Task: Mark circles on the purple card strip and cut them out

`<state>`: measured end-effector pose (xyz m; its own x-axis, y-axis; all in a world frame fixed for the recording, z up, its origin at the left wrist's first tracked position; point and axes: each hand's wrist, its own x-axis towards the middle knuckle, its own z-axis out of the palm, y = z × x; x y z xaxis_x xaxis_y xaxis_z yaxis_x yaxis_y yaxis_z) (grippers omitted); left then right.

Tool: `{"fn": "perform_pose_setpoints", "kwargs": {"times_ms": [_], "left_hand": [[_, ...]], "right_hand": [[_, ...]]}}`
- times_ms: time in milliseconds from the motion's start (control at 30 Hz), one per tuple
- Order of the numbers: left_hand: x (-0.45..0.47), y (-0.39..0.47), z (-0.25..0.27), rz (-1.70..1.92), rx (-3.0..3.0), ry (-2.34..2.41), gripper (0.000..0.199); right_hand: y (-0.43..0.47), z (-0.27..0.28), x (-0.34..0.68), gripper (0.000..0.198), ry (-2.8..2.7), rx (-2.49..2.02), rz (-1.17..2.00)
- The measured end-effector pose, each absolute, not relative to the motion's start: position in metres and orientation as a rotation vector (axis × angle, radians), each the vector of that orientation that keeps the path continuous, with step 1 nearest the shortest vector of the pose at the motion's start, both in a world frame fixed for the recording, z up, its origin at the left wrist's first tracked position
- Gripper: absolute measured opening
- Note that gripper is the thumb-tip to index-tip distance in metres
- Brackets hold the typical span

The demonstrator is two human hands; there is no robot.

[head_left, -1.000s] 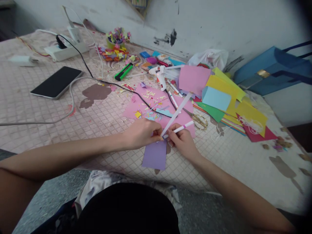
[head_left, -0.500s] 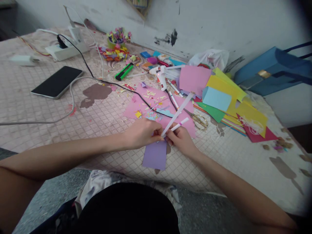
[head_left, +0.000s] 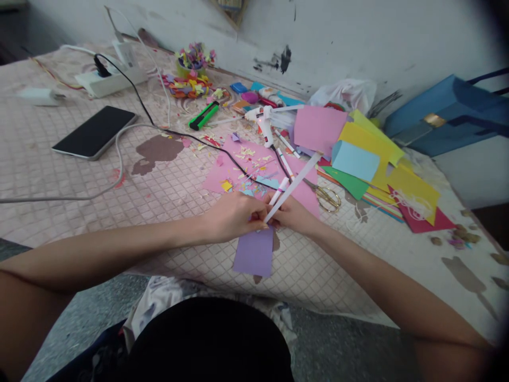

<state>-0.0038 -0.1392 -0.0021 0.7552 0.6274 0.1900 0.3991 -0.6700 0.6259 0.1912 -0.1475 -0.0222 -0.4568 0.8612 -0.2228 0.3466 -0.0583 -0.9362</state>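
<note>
One white strip (head_left: 293, 187) pinched by the left hand's (head_left: 235, 217) fingers, one pen (head_left: 279, 191) gripped by the right hand's (head_left: 293, 213) fingers, one purple sheet (head_left: 253, 255) at the surface's (head_left: 318, 278) near edge, one cup (head_left: 183, 70) holding paper bits (head_left: 195, 55), far edge

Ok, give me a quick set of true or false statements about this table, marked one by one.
1. The right hand holds a white marker. True.
2. The paper nearest the person is green. False: that is purple paper.
3. A green cutter lies on the table cover. True.
4. The scissors lie left of the green cutter. False: the gold-handled scissors lie to its right.
5. A black plug sits in the power strip. True.
</note>
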Motion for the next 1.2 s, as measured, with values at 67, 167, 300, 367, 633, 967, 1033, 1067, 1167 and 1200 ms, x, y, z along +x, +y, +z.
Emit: {"fn": "perform_pose_setpoints", "kwargs": {"times_ms": [67, 167, 300, 367, 633, 967, 1033, 1067, 1167, 1200], "left_hand": [[-0.004, -0.139, -0.002, 0.525, 2.377, 0.777, 0.004], [-0.004, -0.139, -0.002, 0.515, 2.366, 0.771, 0.004], [-0.004, -0.138, -0.003, 0.507, 2.374, 0.762, 0.005], [-0.004, -0.138, -0.003, 0.519, 2.4, 0.76, 0.004], [-0.006, -0.139, -0.004, 0.54, 2.434, 0.766, 0.006], [-0.004, -0.139, -0.005, 0.547, 2.387, 0.746, 0.003], [-0.004, -0.139, -0.005, 0.552, 2.369, 0.743, 0.004], [-0.004, -0.139, -0.006, 0.553, 2.363, 0.741, 0.004], [-0.005, -0.138, -0.007, 0.554, 2.365, 0.729, 0.006], [-0.005, -0.138, -0.007, 0.557, 2.371, 0.726, 0.006]], "right_hand": [[-0.145, -0.021, 0.191, 0.028, -1.816, -1.227, 1.556], [-0.139, -0.018, 0.189, 0.027, -1.863, -1.128, 1.612], [-0.128, -0.017, 0.187, 0.024, -1.931, -1.134, 1.677], [-0.121, -0.017, 0.187, 0.023, -1.986, -1.101, 1.733], [-0.102, -0.02, 0.186, 0.022, -2.134, -0.978, 1.867], [-0.09, -0.021, 0.184, 0.015, -2.239, -0.843, 1.938], [-0.088, -0.019, 0.182, 0.014, -2.252, -0.828, 1.957], [-0.088, -0.018, 0.182, 0.014, -2.262, -0.819, 1.962], [-0.085, -0.017, 0.181, 0.016, -2.308, -0.785, 1.964], [-0.084, -0.017, 0.181, 0.017, -2.325, -0.78, 1.956]]}}
